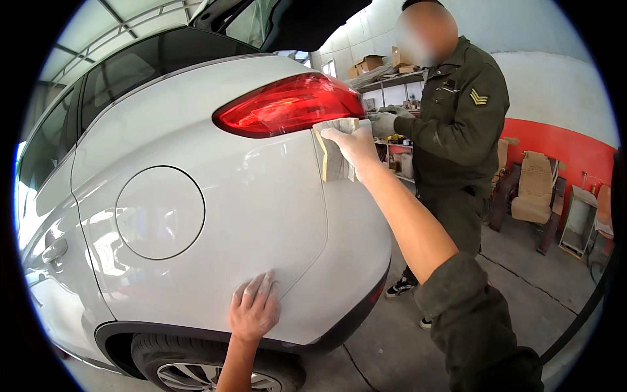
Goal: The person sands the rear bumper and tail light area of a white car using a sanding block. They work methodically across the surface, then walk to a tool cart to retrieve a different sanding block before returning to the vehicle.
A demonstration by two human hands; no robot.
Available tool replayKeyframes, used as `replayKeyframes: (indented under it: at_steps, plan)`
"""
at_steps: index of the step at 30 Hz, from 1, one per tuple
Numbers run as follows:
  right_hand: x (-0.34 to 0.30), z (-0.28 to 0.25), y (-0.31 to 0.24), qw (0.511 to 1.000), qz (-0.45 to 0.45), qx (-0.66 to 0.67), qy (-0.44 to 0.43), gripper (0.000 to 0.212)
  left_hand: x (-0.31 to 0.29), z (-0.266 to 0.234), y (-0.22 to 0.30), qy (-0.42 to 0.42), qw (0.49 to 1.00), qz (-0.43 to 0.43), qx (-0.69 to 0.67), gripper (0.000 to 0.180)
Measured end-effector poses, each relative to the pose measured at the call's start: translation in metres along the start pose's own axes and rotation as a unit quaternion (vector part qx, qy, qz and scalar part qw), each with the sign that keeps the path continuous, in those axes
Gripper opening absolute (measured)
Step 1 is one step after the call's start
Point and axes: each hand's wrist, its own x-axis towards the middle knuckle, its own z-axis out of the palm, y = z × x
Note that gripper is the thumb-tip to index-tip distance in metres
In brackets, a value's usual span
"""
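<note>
My right hand (356, 147) is closed around a grey sanding sponge (336, 163) with pale yellow edges. It holds the sponge against the rear corner of a white car (261, 189), just below the red tail light (290, 104). Whitish dust coats the fingers. Lower down, my left hand (255, 307) rests on the car's rear side panel above the wheel arch, its fingers stretched out and holding nothing. A round fuel flap (160, 212) lies up and to the left of it.
A co-worker (457, 111) in dark green clothes and gloves stands close behind the car's rear corner. The raised tailgate (313, 23) hangs overhead. Shelves with boxes (369, 63) line the back wall. A cardboard-covered chair (534, 186) stands at the right. Below is the rear wheel (215, 372).
</note>
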Motion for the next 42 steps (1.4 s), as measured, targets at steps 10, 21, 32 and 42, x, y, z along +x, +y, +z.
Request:
replayKeyframes:
  at_steps: [10, 21, 32, 42]
  plan:
    - [0.003, 0.010, -0.002, 1.000, 0.011, -0.009, 0.008, 0.050, -0.001, 0.001, -0.003, -0.008, 1.000, -0.004, -0.006, 0.031]
    - [0.004, 0.012, -0.002, 0.998, -0.001, -0.052, 0.033, 0.056, 0.000, -0.001, -0.002, -0.009, 1.000, -0.005, -0.010, 0.032]
    - [-0.002, 0.019, -0.011, 0.990, 0.007, -0.122, 0.074, 0.046, 0.001, -0.002, -0.002, -0.013, 1.000, -0.005, -0.009, 0.033]
    - [-0.010, 0.019, -0.029, 0.986, 0.014, -0.163, 0.043, 0.035, 0.000, 0.000, -0.001, -0.009, 1.000, -0.004, -0.009, 0.034]
